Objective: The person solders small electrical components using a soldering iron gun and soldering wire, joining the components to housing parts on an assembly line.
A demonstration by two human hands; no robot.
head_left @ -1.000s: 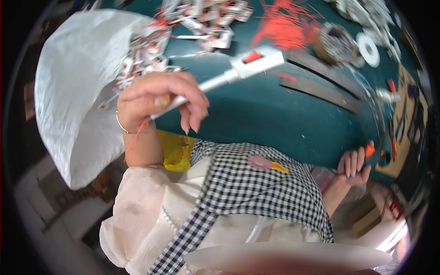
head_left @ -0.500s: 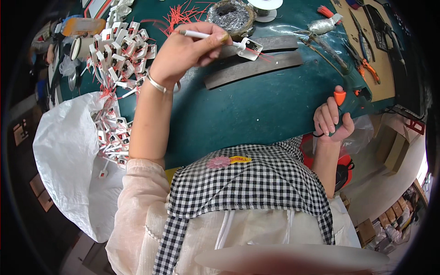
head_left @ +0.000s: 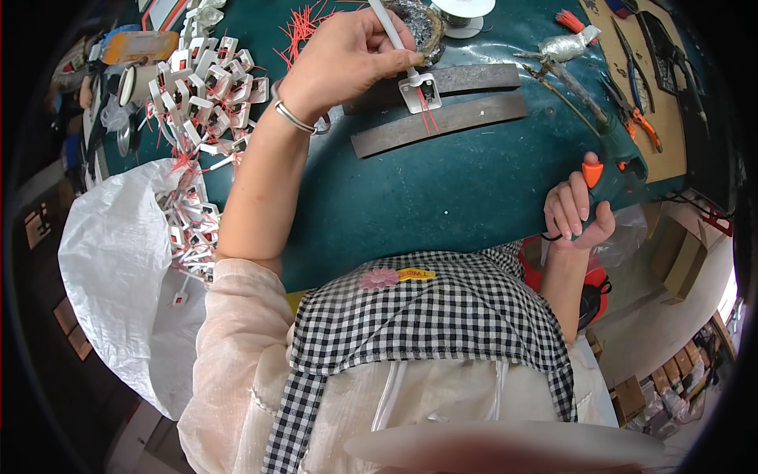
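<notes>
The left hand is shown closed around the white stem of a small white plastic part, whose square head is pressed down onto the upper of two curved dark metal strips lying on the green work table. The strip appears to serve as a firm rest, so that the head is steadied from above by the stem. Thin red wires are seen hanging from the head across the gap between the two strips.

The right hand is held at the near edge of the table, its fingers curled around an orange-tipped tool; the grip is closed, though how much of the tool lies in the palm cannot be told. The tool seems to be kept ready at the table edge rather than applied to the part, from which it is well apart.

To the left, a heap of similar white plastic parts with red wires is spread over the table and trails down toward a white woven sack hanging beside the person's left arm, presumably as the stock. Loose red wire offcuts lie above the left hand. Orange-handled pliers rest at the far right, near a brown board.
</notes>
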